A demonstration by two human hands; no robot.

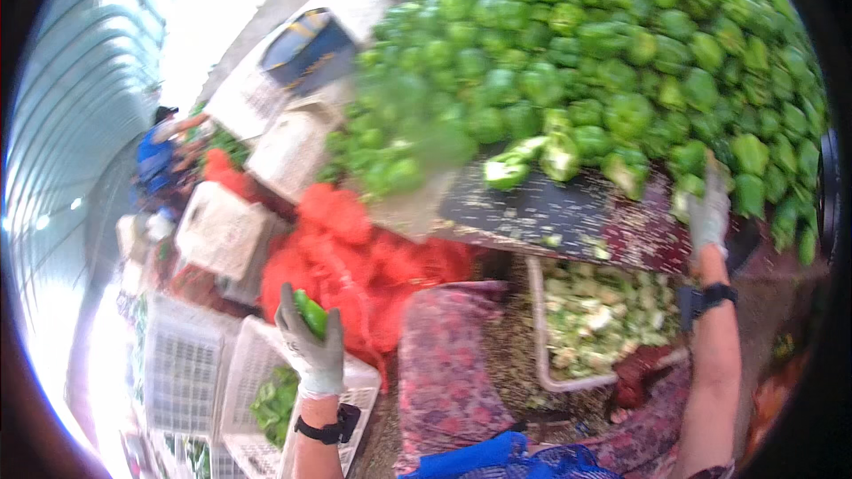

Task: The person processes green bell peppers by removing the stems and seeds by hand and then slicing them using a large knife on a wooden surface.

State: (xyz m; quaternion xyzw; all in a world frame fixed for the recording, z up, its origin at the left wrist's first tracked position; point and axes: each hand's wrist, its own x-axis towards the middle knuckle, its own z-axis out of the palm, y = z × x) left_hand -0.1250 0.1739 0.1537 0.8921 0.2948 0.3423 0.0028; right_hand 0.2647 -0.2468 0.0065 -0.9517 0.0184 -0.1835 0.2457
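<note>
My left hand (311, 350), in a pale glove, is closed around a green bell pepper (311, 313) above a white crate (366, 395). At the right end of a dark board (532, 204), my right hand (710, 204), also gloved, has its fingers round a green bell pepper (687, 184) at the edge of the large pepper heap (612, 53). Part of that grip is hidden. Cut peppers (506, 170) with pale insides lie along the board, which is strewn with seeds. Several whole peppers sit in the crate under my left hand.
Below the board stands a white tub (538, 328) of pale pepper scraps. Red mesh sacks (355, 266) lie left of it. White crates (186, 364) are stacked further left, near a dark blue container (311, 49). Another person (155, 160) in blue works at the far left.
</note>
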